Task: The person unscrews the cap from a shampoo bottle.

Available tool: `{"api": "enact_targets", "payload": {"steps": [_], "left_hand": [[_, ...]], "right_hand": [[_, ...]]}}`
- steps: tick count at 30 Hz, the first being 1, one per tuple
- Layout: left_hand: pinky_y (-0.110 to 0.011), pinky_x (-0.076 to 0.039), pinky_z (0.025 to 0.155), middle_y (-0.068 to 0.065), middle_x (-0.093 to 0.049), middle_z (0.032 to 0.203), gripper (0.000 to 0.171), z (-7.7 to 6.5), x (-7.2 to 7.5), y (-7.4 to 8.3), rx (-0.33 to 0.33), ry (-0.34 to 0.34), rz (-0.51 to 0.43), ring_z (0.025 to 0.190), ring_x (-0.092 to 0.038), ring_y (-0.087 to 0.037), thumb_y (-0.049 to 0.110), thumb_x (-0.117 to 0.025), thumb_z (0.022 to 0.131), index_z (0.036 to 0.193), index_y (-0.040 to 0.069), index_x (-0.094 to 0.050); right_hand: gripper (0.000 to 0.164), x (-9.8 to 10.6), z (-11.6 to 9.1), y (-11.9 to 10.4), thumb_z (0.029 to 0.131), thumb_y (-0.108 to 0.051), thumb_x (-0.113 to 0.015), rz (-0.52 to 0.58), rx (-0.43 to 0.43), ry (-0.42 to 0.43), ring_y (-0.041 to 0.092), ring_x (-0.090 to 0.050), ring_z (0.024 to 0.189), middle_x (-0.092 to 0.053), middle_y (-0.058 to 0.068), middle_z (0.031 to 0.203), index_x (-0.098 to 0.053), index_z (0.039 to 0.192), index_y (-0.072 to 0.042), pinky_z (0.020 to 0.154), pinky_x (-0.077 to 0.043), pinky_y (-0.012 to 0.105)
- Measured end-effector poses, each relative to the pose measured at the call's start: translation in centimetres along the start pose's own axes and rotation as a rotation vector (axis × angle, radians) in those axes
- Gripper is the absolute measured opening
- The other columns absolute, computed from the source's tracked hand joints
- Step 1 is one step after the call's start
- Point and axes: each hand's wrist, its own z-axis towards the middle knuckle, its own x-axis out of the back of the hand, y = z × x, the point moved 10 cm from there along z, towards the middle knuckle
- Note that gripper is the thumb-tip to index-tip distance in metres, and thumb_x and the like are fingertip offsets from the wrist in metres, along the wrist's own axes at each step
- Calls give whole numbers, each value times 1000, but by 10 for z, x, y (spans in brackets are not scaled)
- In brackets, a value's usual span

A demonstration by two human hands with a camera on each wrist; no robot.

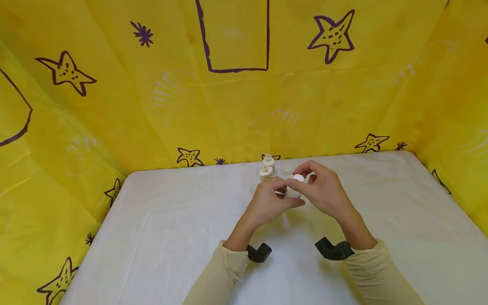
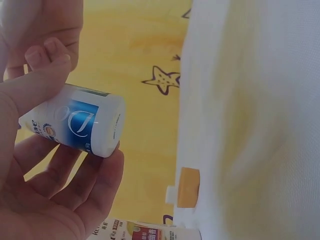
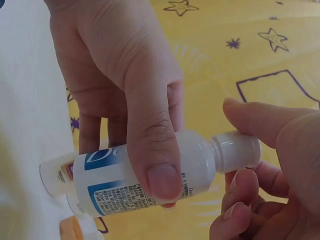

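In front of the body, my left hand holds a small white lotion bottle with a blue printed label. Its thumb lies along one side and its fingers support the other. My right hand is at the top end, pinching the white cap between thumb and fingers. The cap sits on the bottle's neck. In the right wrist view the bottle lies tilted across the picture, its base toward the table side. Part of the label is hidden under the left thumb.
Two white bottles with narrow tops stand near the back edge of the white-covered table. Beside them is a small translucent top. The left wrist view shows an orange container there. A yellow patterned curtain surrounds the table.
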Motion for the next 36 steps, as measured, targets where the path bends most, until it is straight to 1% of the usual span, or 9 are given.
{"api": "enact_targets", "payload": {"steps": [3, 7, 10, 13, 17, 23, 28, 33, 36], "left_hand": [[-20, -54, 73, 6, -69, 90, 24, 0, 0, -2, 20, -6, -22, 86, -62, -12, 34, -88, 80, 98, 25, -77], [-21, -58, 79, 5, -74, 101, 26, 0, 0, -4, 37, -8, -82, 94, -71, -16, 29, -88, 80, 102, 21, -77], [-22, -59, 80, 3, -75, 104, 27, 0, 0, -4, 34, -9, -109, 95, -73, -21, 27, -88, 80, 104, 19, -77], [-22, -59, 80, 2, -76, 105, 28, 0, -1, -5, 29, -12, -116, 96, -73, -22, 27, -88, 81, 105, 19, -77], [-23, -59, 81, 4, -75, 105, 28, 1, -1, -8, 31, -16, -115, 96, -73, -19, 28, -88, 81, 106, 20, -77], [-24, -59, 80, 6, -74, 106, 29, 1, -1, -10, 51, -28, -112, 94, -74, -14, 31, -87, 81, 107, 23, -77], [-25, -60, 80, 5, -73, 105, 28, 2, 3, -6, 56, -15, -121, 95, -74, -17, 32, -87, 82, 106, 22, -76], [-24, -60, 81, 4, -72, 102, 26, 7, 2, 2, 25, 2, -135, 92, -71, -14, 30, -87, 82, 103, 21, -75], [-24, -59, 82, 5, -72, 104, 27, 11, -1, 7, 8, 12, -126, 94, -70, -13, 31, -86, 82, 105, 21, -75]], "right_hand": [[28, 0, -1, -1, 89, -26, -80, 22, 6, -10, 14, -48, 60, -71, 10, 104, -71, 110, -10, 50, -39, 25], [27, -2, -2, -4, 93, -20, -76, 82, 27, -39, 11, -46, 54, -73, 12, 116, -71, 118, -12, 47, -38, 25], [27, -3, -2, -7, 94, -16, -74, 114, 40, -54, 11, -45, 52, -73, 12, 120, -71, 120, -13, 47, -38, 25], [27, -3, -1, -7, 94, -17, -74, 118, 42, -52, 11, -44, 52, -72, 11, 120, -70, 121, -14, 47, -37, 25], [27, 1, -1, -8, 96, -20, -72, 108, 55, -14, 13, -46, 57, -72, 10, 119, -70, 122, -14, 49, -39, 24], [28, 16, -2, -11, 97, -19, -70, 74, 87, 100, 14, -54, 74, -70, 10, 113, -71, 125, -12, 60, -45, 20], [29, 28, -1, -14, 100, -20, -67, 49, 99, 150, 14, -54, 75, -69, 10, 109, -71, 128, -13, 61, -46, 19], [32, 36, 1, -9, 101, -25, -66, 74, 48, 146, 7, -61, 77, -70, 12, 113, -68, 128, -10, 62, -49, 20], [32, 40, 1, -4, 99, -26, -68, 133, 3, 138, 2, -65, 77, -70, 12, 114, -67, 125, -8, 62, -51, 20]]}}
